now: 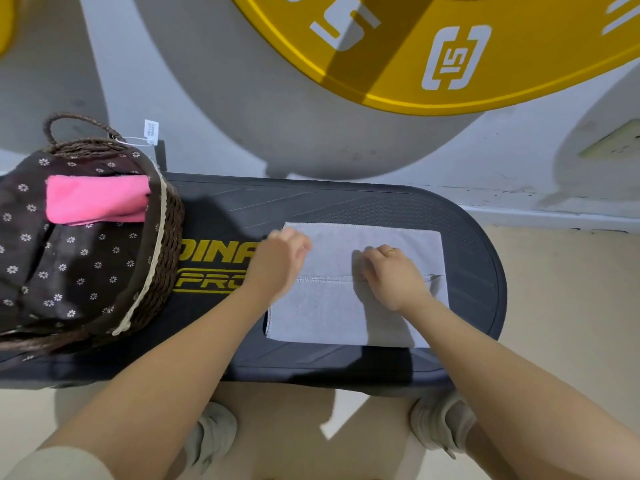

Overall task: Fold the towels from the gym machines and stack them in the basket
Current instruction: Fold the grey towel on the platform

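Grey towel (356, 289) flat on bench (381, 202), long axis left–right — my left hand (280, 258) pinches its far-left corner, right hand (391, 275) curled, pressing its middle.

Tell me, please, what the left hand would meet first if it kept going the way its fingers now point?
Probably the gray towel's far left corner, at the left hand's fingers; beyond lies bare black platform, though depth is unclear.
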Tool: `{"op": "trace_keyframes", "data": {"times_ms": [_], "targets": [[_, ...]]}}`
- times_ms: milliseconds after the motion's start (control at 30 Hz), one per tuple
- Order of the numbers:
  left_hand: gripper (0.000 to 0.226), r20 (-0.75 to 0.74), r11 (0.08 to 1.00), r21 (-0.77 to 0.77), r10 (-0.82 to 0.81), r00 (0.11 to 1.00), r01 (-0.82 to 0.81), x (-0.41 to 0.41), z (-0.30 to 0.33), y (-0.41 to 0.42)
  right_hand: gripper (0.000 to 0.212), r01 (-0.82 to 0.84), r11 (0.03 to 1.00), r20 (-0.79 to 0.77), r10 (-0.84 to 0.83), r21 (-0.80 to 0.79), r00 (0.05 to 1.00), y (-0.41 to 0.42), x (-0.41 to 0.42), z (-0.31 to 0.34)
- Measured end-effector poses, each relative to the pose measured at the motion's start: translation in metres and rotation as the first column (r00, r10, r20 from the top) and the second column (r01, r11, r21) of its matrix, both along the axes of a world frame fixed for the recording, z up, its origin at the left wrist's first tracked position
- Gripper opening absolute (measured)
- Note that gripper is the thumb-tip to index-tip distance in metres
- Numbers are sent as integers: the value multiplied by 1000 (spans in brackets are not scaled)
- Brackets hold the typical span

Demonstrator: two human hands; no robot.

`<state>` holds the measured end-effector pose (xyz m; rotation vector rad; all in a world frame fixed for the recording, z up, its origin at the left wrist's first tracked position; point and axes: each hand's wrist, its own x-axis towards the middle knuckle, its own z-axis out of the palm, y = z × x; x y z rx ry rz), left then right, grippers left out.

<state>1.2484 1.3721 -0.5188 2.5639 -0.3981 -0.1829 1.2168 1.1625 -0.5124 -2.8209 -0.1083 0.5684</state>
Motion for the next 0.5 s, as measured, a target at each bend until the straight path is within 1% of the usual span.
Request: {"op": "trace_keyframes", "data": {"times_ms": [33,67,100,167,233,333,400,433,467,500], "targets": [[24,-56,993,-32,-118,991,116,-7,-1,-2,35,-21,996,32,24,-91,999,-10,-6,2],[29,-119,977,-6,-212,970,213,-13,-3,-4,36,-33,986,37,40,-166,999,-20,-13,4],[33,-182,956,66,-269,946,284,-19,-6,-6,38,-36,974,27,43,-225,999,-30,-18,5],[40,-257,915,226,-273,927,333,-25,-11,-9,40,-10,950,-10,7,-313,1000,-47,-29,7],[45,-240,911,267,-254,937,315,-26,-11,-15,44,36,938,-58,-59,-345,997,-59,-36,8],[46,-230,875,362,-251,940,322,-21,-10,-19,48,123,943,-87,-157,-311,984,-70,-43,9],[45,-234,850,434,-213,949,298,-20,-10,-20,40,187,946,-93,-219,-266,971,-79,-43,7],[43,-238,842,462,-184,954,278,-20,-10,-20,34,262,944,-100,-285,-200,953,-83,-41,6],[40,-244,834,482,-164,956,267,-19,-9,-19,27,374,923,-125,-383,-88,915,-85,-39,7],[39,-267,830,490,-149,952,268,-18,-8,-17,20,499,865,-171,-485,53,858,-86,-38,8]]}}
